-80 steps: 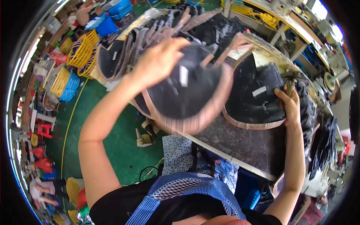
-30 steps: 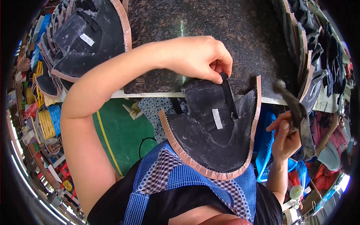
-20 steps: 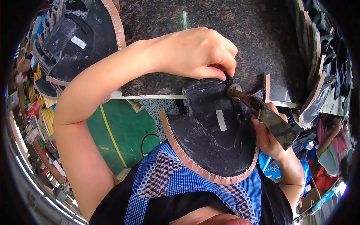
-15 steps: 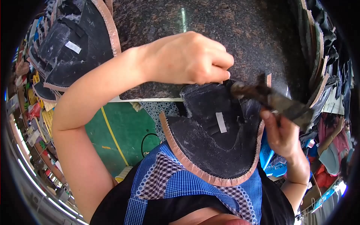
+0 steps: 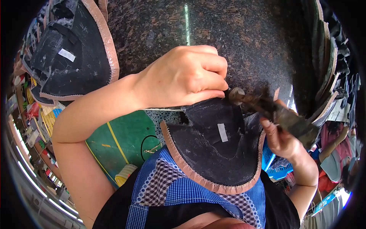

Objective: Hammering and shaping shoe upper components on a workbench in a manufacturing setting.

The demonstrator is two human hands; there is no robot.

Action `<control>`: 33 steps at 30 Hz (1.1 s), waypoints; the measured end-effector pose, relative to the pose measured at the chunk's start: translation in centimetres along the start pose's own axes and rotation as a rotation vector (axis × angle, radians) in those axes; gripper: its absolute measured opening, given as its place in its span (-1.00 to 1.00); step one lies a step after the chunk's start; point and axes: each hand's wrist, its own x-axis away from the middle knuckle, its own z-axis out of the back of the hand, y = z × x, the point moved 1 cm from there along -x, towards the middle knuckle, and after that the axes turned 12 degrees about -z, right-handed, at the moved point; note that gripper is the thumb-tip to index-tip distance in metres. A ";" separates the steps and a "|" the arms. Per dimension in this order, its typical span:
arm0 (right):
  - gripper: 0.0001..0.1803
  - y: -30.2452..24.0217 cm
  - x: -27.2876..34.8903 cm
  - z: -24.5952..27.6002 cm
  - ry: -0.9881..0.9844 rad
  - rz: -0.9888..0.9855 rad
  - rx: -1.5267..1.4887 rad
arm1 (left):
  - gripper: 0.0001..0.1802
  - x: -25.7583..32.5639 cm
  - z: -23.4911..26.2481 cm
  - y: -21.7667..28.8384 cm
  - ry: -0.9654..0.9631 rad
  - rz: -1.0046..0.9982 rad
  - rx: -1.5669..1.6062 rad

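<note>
A black shoe upper [image 5: 198, 147] with a pinkish-brown stitched rim and a small white label hangs over the near edge of the table, its lower part against my blue checked apron. My left hand [image 5: 190, 76] is closed on the upper's top edge, fingertips pinched and partly hidden from view. In my right hand [image 5: 280, 141] is a worn, dark hammer [image 5: 293, 124], smeared by motion. Its rounded face lies just right of my left fingertips, over the upper's top edge. The hammer covers part of the upper's right side.
The dark speckled stone table [image 5: 160, 26] stretches ahead. More black uppers [image 5: 89, 45] are piled at its left, and another stack [image 5: 324, 57] stands along the right. A blue plastic basket [image 5: 280, 173] sits low on the right. Green floor [image 5: 126, 129] shows at lower left.
My left hand has shifted slightly left and downward in the picture. The hammer's face has come a little lower and closer to the left fingertips. Both hands keep their holds.
</note>
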 end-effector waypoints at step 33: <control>-0.87 -1.5 -2.5 1.7 0.059 0.156 0.053 | -0.75 1.1 -0.3 2.4 0.037 0.147 -0.062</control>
